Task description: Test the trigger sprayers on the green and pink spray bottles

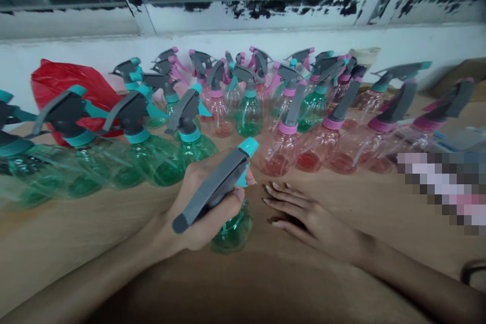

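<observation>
My left hand (207, 202) is wrapped round the neck of a green spray bottle (232, 230), whose grey trigger head has a teal nozzle pointing away to the right. The bottle's base rests on the wooden table (322, 288). To its right, my right hand (311, 215) lies flat on the table with its fingers stretched out, holding nothing. Beyond the left hand stands a row of green spray bottles (161, 162) with teal collars. Pink spray bottles (279, 149) with pink collars line up beyond the right hand.
More green and pink spray bottles (248, 111) crowd the back near the white wall (212, 35). A red plastic bag (72, 81) sits behind the left row. At the right back is a cardboard box (461, 78). Windows run above the wall.
</observation>
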The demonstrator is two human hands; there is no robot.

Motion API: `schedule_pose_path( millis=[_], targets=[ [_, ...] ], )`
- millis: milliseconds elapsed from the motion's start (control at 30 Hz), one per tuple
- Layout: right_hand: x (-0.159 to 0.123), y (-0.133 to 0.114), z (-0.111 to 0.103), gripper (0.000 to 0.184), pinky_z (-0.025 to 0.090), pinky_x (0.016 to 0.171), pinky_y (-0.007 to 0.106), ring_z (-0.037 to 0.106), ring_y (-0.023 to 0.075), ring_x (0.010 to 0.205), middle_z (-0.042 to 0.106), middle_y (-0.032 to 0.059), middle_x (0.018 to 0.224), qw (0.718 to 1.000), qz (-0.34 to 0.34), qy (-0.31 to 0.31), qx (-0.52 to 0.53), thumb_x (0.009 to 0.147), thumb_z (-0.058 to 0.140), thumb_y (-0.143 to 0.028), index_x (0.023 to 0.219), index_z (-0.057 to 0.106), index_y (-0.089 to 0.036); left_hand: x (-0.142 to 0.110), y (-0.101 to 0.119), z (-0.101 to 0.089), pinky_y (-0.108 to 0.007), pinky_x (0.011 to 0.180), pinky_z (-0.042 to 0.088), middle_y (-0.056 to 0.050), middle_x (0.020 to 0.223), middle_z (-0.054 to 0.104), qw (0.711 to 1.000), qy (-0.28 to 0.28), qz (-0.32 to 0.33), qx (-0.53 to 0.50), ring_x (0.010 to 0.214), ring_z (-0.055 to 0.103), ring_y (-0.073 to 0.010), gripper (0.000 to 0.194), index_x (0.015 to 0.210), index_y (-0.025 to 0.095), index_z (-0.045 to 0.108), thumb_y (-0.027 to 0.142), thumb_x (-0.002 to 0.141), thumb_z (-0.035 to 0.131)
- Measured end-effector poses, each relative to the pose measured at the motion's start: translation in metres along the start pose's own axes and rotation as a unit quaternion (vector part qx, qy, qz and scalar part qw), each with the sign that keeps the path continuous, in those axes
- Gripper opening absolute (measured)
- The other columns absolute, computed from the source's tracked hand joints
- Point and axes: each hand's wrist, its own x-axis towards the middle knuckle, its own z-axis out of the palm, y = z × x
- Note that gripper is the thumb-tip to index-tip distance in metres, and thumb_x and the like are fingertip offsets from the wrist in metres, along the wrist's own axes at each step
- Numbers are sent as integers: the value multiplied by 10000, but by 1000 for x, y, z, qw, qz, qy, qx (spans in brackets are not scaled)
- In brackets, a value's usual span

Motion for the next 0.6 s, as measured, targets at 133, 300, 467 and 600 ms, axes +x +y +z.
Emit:
schedule_pose_path(
  millis=[133,300,467,600],
  targets=[
    [0,-1,-1,438,304,1121,475,346,219,1351,432,25,1439,1000,-1,1,5,932,487,-375,1355,455,-263,-1,-2,3,-278,580,490,31,619,552,998,20,-13,-56,548,556,-143,158,812,208,606,165,747,469],
    [0,-1,-1,443,304,1125,469,328,209,1360,411,26,1452,1000,-3,-12,-12,941,466,-381,1363,441,-247,-1,1,5,-276,641,506,21,678,571,996,37,-21,-76,575,572,-136,218,849,204,655,132,726,491],
    [0,1,0,447,313,1119,481,335,214,1357,423,24,1445,1000,-5,-9,-10,938,475,-377,1367,433,-256,0,2,5,-267,617,496,23,684,586,995,33,-17,-90,587,575,-137,281,927,214,667,127,724,493],
    [0,1,0,441,309,1121,480,334,213,1357,425,22,1443,1000,-5,-7,-7,940,473,-373,1363,439,-254,0,2,5,-263,586,480,11,743,604,994,34,-22,-104,563,558,-127,290,918,204,668,110,705,496]
  ],
)
